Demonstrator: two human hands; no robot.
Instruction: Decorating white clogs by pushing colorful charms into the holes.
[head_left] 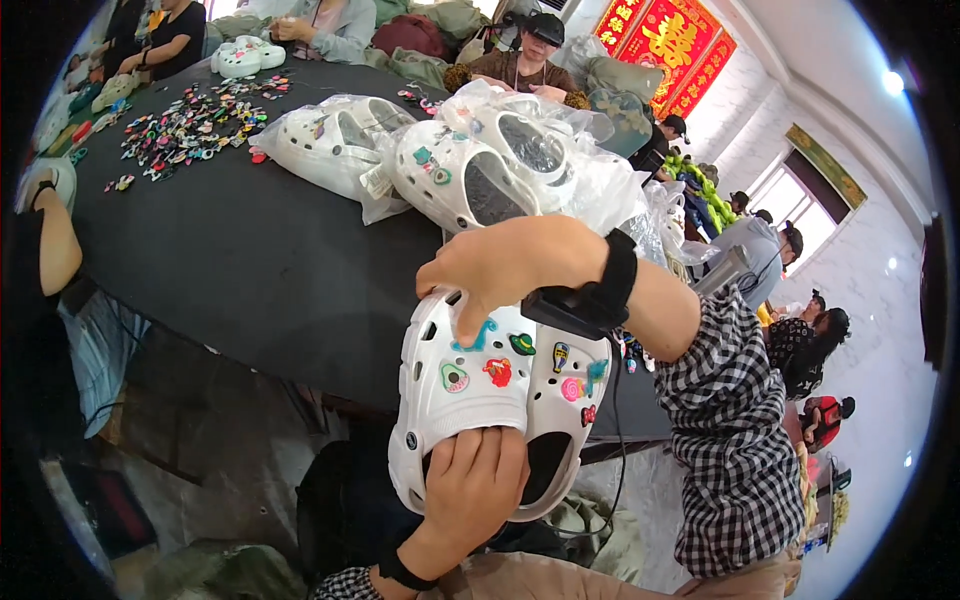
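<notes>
A pair of white clogs is held over my lap, soles down. My left hand (475, 488) has its fingers pushed into the foot opening of the left clog (482, 408), gripping it from inside. Over its toe, my right hand (515, 262) curls round the edge, a finger touching a blue charm (485, 335). Beside that sit an avocado charm (454, 377), a red charm (498, 372) and a green hat charm (522, 344). The right clog (562, 418), touching the left one, carries several charms, among them a pink lollipop (572, 389) and a red bow (589, 414).
The black table (270, 255) curves ahead of me. On it lie bagged white clogs (435, 190), more clogs in plastic (340, 150) and a spread of loose charms (195, 125). Another person's arm (58, 240) reaches in at left. A person in a cap (535, 60) sits across.
</notes>
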